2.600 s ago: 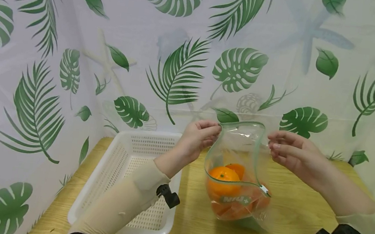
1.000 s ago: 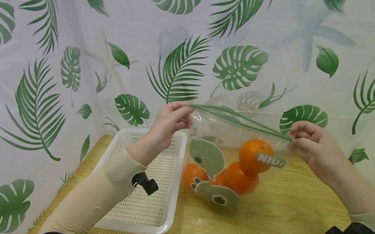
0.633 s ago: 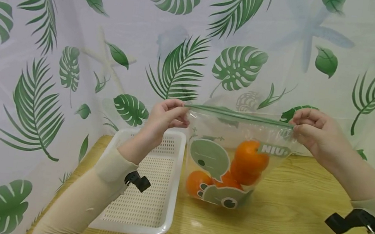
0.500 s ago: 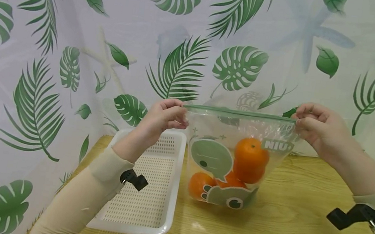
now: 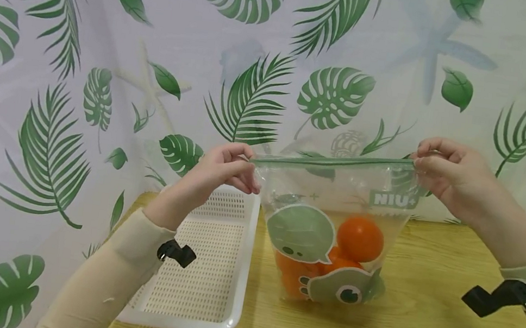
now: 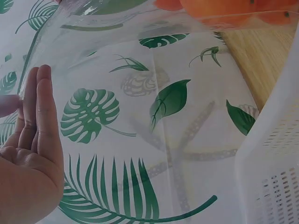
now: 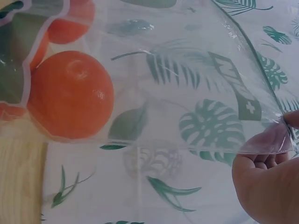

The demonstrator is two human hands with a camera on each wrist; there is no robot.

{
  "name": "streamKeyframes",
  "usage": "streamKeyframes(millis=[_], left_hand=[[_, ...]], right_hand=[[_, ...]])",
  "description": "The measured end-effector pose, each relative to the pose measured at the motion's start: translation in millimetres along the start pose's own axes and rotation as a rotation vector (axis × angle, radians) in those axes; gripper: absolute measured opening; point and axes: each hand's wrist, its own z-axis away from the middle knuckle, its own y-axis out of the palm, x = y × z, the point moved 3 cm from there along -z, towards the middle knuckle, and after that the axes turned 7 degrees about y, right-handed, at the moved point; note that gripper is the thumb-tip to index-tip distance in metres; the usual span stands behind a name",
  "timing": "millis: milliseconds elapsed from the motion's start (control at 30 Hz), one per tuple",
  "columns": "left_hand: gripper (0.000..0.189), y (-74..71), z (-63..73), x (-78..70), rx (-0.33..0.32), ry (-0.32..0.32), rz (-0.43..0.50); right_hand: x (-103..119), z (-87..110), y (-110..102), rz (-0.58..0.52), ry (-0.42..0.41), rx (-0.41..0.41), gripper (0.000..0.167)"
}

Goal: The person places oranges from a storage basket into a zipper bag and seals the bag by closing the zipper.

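A clear zip bag (image 5: 334,189) with a green zip strip, green cartoon prints and a NIU+ label is stretched between both hands. Several oranges (image 5: 359,239) lie in its lower part, partly hidden behind the prints. My left hand (image 5: 217,172) pinches the left end of the strip between thumb and forefinger, above the white basket. At the right end, my right hand (image 5: 459,174) pinches the other top corner, slightly higher than the left. The right wrist view shows one orange (image 7: 72,95) close through the film, and the thumb of the right hand (image 7: 271,177) at the bag's corner.
A white perforated plastic basket (image 5: 242,271) stands on the wooden table (image 5: 420,325), left of the bag and under the left forearm. Behind the table hangs a white cloth (image 5: 279,34) printed with green leaves. Each wrist wears a black strap mount (image 5: 178,253).
The right hand took hold of the bag's right corner, and the mouth went from gaping to a straight line. The bag turned its printed side forward; lately the right end rose and the left dipped.
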Motion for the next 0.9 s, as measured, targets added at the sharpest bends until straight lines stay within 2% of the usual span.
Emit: streamKeyframes(millis=[167, 267, 433, 633, 900], left_hand=[[0.01, 1.0, -1.8, 18.0, -0.004, -0.043, 0.026], [0.009, 1.9, -2.4, 22.8, -0.01, -0.051, 0.051], [0.009, 2.5, -1.4, 23.7, -0.02, -0.049, 0.068], [0.01, 3.1, -2.7, 27.6, -0.04, -0.034, 0.111], [0.012, 3.9, -6.0, 31.4, -0.105, -0.002, 0.087]], right_hand=[[-20, 1.0, -9, -0.037, 0.079, 0.014, 0.028], [-27, 2.3, -11, -0.085, 0.11, 0.026, 0.027], [-34, 5.1, -12, -0.142, 0.101, 0.031, 0.025], [-43, 7.3, -14, -0.209, 0.097, -0.007, 0.021], [-50, 8.1, -14, -0.251, 0.092, -0.026, 0.027]])
